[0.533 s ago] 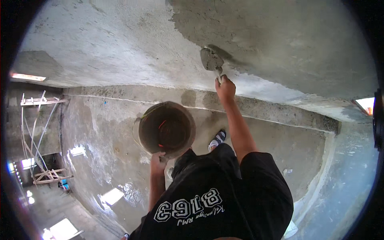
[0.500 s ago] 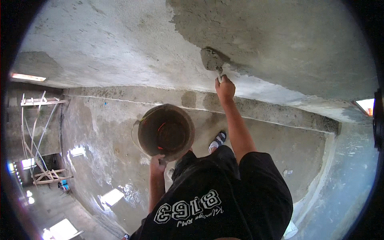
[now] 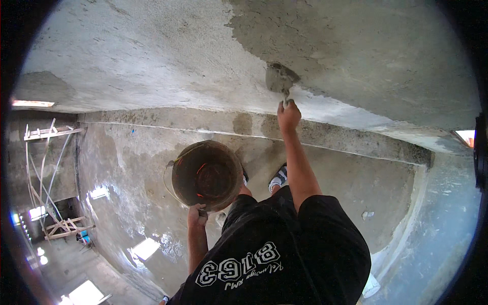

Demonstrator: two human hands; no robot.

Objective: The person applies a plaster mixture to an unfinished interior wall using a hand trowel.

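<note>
Gripping the trowel (image 3: pixel 282 79) by its handle, the right hand (image 3: pixel 289 117) holds the blade up at the wall (image 3: pixel 168 61), by the ragged lower left edge of a dark, damp-looking patch (image 3: pixel 325 40). The blade's shadow has shrunk since half a second ago, which suggests that it now lies closer or flatter to the surface, working on that edge; whether it fully touches cannot be told. The left hand (image 3: pixel 197 216) is closed on the near rim of the bucket (image 3: pixel 184 175), whose open mouth faces the view, over the floor (image 3: pixel 335 178) near its edge along the wall; the base is hidden.

Compared with the earlier frame, the bucket sits a little nearer the body, and a left foot (image 3: pixel 245 177) now shows past it. The trowel has hardly moved along the patch's edge.
</note>
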